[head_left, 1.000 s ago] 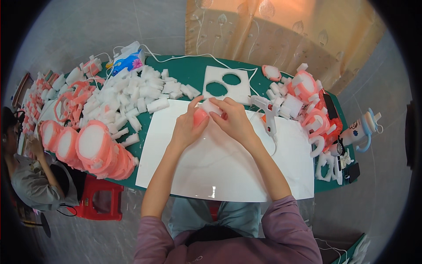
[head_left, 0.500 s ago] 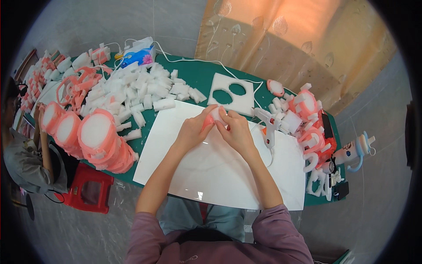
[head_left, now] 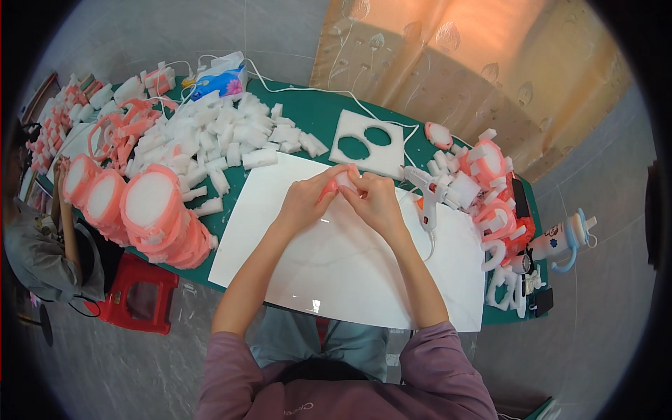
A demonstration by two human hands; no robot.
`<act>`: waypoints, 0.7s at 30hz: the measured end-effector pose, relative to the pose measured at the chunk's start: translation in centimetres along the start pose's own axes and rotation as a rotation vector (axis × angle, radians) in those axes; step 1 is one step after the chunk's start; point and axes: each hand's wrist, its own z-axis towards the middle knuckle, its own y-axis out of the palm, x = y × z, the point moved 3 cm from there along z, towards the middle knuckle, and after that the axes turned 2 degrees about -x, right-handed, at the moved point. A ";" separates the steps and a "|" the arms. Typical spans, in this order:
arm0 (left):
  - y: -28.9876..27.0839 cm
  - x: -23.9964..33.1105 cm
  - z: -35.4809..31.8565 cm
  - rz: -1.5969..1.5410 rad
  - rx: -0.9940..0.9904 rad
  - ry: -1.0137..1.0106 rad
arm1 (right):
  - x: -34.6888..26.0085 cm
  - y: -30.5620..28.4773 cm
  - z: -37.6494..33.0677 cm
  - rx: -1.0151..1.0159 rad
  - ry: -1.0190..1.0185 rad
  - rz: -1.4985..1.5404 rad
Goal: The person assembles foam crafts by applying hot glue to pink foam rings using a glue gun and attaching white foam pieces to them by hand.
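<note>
Above the far part of a glossy white board (head_left: 329, 259), both hands meet around a small pink and white foam piece (head_left: 343, 181). My left hand (head_left: 308, 199) is closed on its left side. My right hand (head_left: 374, 203) pinches it from the right, thumb and fingers pressed against the white part. Fingers hide much of the piece. Just right of my right hand, a white hot glue gun (head_left: 431, 192) stands on the board with its cord trailing. Behind my hands lies a white foam sheet (head_left: 388, 162) with two round holes.
Left on the green table (head_left: 301, 105) are a heap of white foam blocks (head_left: 210, 133) and stacked pink-rimmed foam rounds (head_left: 150, 199). More pink foam pieces (head_left: 486, 161) and a bottle (head_left: 553, 240) are at right. A co-worker (head_left: 52, 245) sits far left beside a red stool (head_left: 143, 297).
My hands stay together on the foam piece, with the fingers shifting slightly around it. The whole view has moved a little; the glue gun and foam heaps lie as before.
</note>
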 end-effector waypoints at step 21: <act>-0.3 -0.2 0.1 0.011 -0.036 -0.013 | -0.3 0.3 -0.2 0.058 -0.077 -0.091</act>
